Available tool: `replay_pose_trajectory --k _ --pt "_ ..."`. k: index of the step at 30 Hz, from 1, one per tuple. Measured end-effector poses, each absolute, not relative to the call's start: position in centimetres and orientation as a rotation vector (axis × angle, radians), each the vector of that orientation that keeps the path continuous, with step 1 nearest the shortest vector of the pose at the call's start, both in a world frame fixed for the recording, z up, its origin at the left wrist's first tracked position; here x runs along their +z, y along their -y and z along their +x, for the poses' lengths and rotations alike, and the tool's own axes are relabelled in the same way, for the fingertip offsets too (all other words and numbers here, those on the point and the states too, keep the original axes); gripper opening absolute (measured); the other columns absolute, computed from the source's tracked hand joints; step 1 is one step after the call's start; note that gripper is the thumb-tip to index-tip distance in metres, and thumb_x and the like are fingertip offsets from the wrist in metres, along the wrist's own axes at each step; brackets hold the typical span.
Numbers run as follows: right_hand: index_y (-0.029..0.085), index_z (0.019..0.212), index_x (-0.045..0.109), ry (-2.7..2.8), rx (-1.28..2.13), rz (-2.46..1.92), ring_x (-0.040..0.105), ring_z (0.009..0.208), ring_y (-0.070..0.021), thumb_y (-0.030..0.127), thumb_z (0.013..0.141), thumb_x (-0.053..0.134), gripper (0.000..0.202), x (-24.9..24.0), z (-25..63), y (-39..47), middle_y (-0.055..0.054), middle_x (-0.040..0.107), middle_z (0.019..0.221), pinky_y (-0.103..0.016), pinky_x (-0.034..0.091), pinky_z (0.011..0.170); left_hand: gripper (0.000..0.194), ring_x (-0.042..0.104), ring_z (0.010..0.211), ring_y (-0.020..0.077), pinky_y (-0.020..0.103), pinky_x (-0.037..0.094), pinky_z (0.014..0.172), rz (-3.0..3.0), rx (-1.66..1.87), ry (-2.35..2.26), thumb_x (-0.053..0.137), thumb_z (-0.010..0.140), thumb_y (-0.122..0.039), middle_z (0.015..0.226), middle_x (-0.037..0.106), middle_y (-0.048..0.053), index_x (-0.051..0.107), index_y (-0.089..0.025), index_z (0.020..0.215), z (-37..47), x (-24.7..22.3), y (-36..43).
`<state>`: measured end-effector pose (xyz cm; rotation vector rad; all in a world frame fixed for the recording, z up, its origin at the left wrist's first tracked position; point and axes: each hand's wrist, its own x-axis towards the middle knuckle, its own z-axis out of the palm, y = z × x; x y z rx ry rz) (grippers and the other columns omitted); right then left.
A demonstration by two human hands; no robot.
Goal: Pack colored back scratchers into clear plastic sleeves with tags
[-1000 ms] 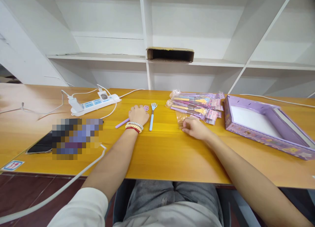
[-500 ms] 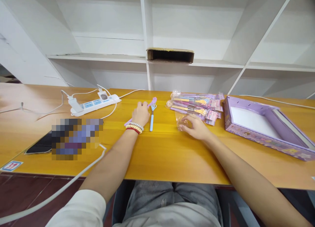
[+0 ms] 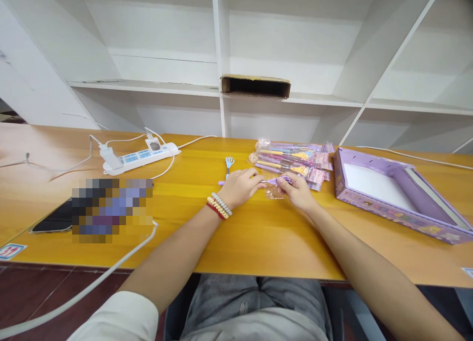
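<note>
And the left hand (image 3: 242, 186) gripped the purple scratcher (image 3: 272, 181), masking its middle; right hand (image 3: 294, 189) pinched its three o'clock end; blue scratcher (image 3: 229, 162) at the left's eleven, handle mostly hidden

This is probably an office, with a wooden desk (image 3: 258, 242), white shelving (image 3: 217, 40) and a power strip (image 3: 145, 158).

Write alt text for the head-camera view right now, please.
A person's left hand holds a purple stick whose hand-shaped tip is at the right hand, by clear plastic, over a wooden table. Beyond lie a blue stick and wrapped sticks; a power strip sits left, an open purple box right.
</note>
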<state>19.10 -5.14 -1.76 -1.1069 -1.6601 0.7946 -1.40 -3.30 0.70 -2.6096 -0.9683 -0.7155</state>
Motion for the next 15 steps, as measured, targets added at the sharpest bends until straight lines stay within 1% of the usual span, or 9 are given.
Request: replay_pose_trajectory --k 3,6,9,12,15 --pt "0.019 0.068 0.053 1.514 0.789 -1.083 0.045 0.05 -0.0103 0.051 0.079 0.053 0.034 -1.4 19.9 4.6 0.001 0.054 0.055 -0.024 0.036 0.05 0.035 0.057 0.073 0.0165 0.029 0.037 0.066 -2.556 -0.718 1.194 0.039 0.088 -0.045 0.082 0.063 0.005 0.063 -0.02 0.091 -2.6 0.9 2.3" --pt "0.019 0.06 0.048 1.338 0.734 -1.07 0.04 0.046 -0.0083 0.051 0.077 0.056 0.037 -0.7 21.7 3.9 0.003 0.046 0.05 -0.023 0.031 0.045 0.037 0.057 0.072 0.0174 0.03 0.035 0.065 -2.489 -0.746 1.356 0.041 0.086 -0.049 0.081 0.065 0.005 0.065 -0.02 0.086 -4.2 1.4 1.2" --pt "0.018 0.057 0.046 1.143 0.705 -1.063 0.035 0.042 -0.0069 0.049 0.072 0.062 0.038 -0.3 23.6 3.0 0.004 0.042 0.047 -0.022 0.025 0.041 0.035 0.055 0.078 0.0191 0.034 0.033 0.073 -2.452 -0.778 1.354 0.043 0.085 -0.048 0.08 0.065 0.005 0.066 -0.022 0.084 -5.6 2.1 0.3" --pt "0.018 0.058 0.046 1.084 0.651 -1.049 0.035 0.041 -0.0066 0.049 0.067 0.066 0.037 -0.1 25.1 2.3 0.005 0.041 0.046 -0.022 0.023 0.039 0.032 0.052 0.084 0.0208 0.039 0.028 0.083 -2.418 -0.775 1.337 0.042 0.086 -0.045 0.081 0.066 0.005 0.066 -0.023 0.085 -6.6 2.5 -0.4" --pt "0.02 0.061 0.044 0.955 0.562 -1.031 0.03 0.037 -0.0056 0.047 0.067 0.067 0.036 0.3 27.2 2.0 0.007 0.036 0.045 -0.023 0.02 0.037 0.033 0.049 0.09 0.0231 0.042 0.024 0.086 -2.327 -0.786 1.46 0.038 0.087 -0.043 0.087 0.065 0.007 0.065 -0.024 0.087 -8.4 2.7 -1.0"
